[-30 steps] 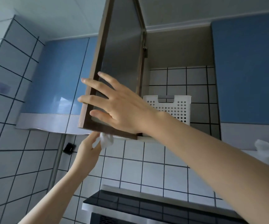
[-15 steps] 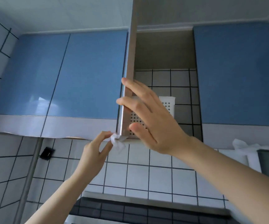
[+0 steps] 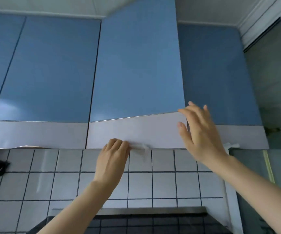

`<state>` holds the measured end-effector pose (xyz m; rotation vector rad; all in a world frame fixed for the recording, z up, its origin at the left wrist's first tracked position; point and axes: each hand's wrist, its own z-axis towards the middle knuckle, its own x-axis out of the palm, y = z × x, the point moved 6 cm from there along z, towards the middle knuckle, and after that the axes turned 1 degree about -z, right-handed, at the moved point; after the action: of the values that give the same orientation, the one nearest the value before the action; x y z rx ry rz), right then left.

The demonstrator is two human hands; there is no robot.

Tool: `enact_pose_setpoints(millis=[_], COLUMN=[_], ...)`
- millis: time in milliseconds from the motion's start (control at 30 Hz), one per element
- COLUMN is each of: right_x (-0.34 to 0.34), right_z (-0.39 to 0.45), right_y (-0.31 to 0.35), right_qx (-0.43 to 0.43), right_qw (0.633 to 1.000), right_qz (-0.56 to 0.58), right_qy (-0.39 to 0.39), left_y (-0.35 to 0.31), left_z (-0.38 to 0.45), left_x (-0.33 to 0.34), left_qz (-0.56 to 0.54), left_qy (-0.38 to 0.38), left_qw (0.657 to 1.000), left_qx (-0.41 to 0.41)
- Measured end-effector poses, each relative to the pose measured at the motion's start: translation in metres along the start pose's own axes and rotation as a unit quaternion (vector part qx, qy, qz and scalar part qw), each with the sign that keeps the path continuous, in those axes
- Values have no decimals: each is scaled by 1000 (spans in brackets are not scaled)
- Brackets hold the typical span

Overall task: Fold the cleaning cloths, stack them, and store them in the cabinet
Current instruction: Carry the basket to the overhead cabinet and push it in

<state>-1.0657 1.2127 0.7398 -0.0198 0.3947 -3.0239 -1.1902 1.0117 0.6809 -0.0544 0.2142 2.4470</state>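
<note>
Upper half of frame: row of blue wall cabinets over white tiled backsplash (image 3: 163, 184), dark hood top at bottom centre. Centre cabinet door (image 3: 136, 70) stands slightly ajar — its right edge proud of the neighbouring door. Right hand (image 3: 198, 132), fingers spread and straight, lies on that edge. Left hand (image 3: 111, 159) pinches a small white cloth (image 3: 140, 147) at the door's bottom edge. Another white cloth (image 3: 231, 146) sits mid-right — near a dark doorway on the right.

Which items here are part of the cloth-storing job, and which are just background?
Job:
cabinet door, nearly shut
right hand at its edge
left hand pinching a white scrap

Background:
neighbouring blue doors
tiled wall
black cooktop
</note>
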Motion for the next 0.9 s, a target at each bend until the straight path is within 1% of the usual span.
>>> enact_pose_setpoints(millis=[67, 133, 200, 367, 500, 767, 900], right_x=[26, 51, 67, 97, 117, 129, 133], right_z=[-9, -21, -30, -33, -32, -37, -38], right_y=[-23, -41, -54, -72, -81, -85, -88], right_qx=[29, 28, 20, 33, 63, 57, 40], right_qw=[993, 979, 971, 956, 947, 950, 935], right_qz=[-82, -138, -159, -186, -183, -179, -226], right_qy=[79, 149, 179, 223, 258, 249, 272], left_y=[-14, -24, -29, -29, -31, -27, -24], left_z=[10, 15, 17, 20, 20, 19, 18], left_x=[21, 34, 43, 61, 67, 74, 80], left_qz=[64, 113, 144, 185, 192, 190, 196], left_qy=[48, 78, 91, 106, 82, 56, 66], left_qw=[996, 989, 983, 973, 974, 977, 975], left_qx=[29, 53, 71, 88, 87, 83, 78])
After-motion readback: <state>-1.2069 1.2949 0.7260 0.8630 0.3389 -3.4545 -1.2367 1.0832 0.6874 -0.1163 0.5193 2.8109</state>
